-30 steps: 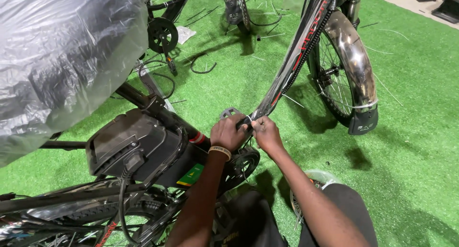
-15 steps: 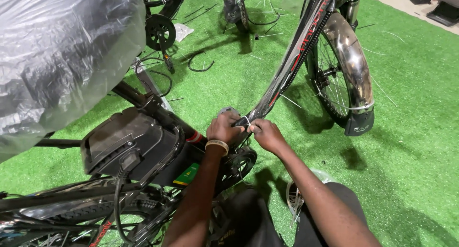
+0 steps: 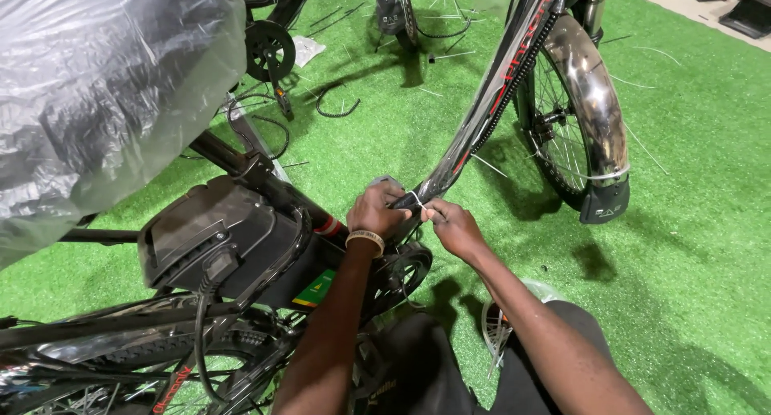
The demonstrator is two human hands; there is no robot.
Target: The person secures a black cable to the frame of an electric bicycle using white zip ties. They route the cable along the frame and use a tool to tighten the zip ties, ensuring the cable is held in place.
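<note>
change vs earlier: both hands sit a touch lower on the down tube than a second ago; left hand rolled more over the tube, right hand pulled slightly out to the right. Bike and battery unmoved.
left hand (image 3: 377, 210): clenched around the lower end of the down tube (image 3: 482, 118), fingers wrapped over it, tan wristband (image 3: 365, 238) on the wrist.
right hand (image 3: 454, 226): fingertips pinched on the white zip tie (image 3: 415, 199), grasping its loose end.
zip tie: looped round the down tube near its bottom, right between the two hands, touching both.
down tube: wrapped in clear plastic, runs up and right from the hands toward the front wheel (image 3: 562, 134).
fender (image 3: 598, 118): chrome, over the front wheel, well right of the hands.
battery case (image 3: 217, 234): black, just left of the left hand.
crank area (image 3: 401, 274): directly below the hands.
floor: green artificial turf (image 3: 691, 246), loose zip ties scattered.
plastic sheet (image 3: 96, 86): grey, top left.
</note>
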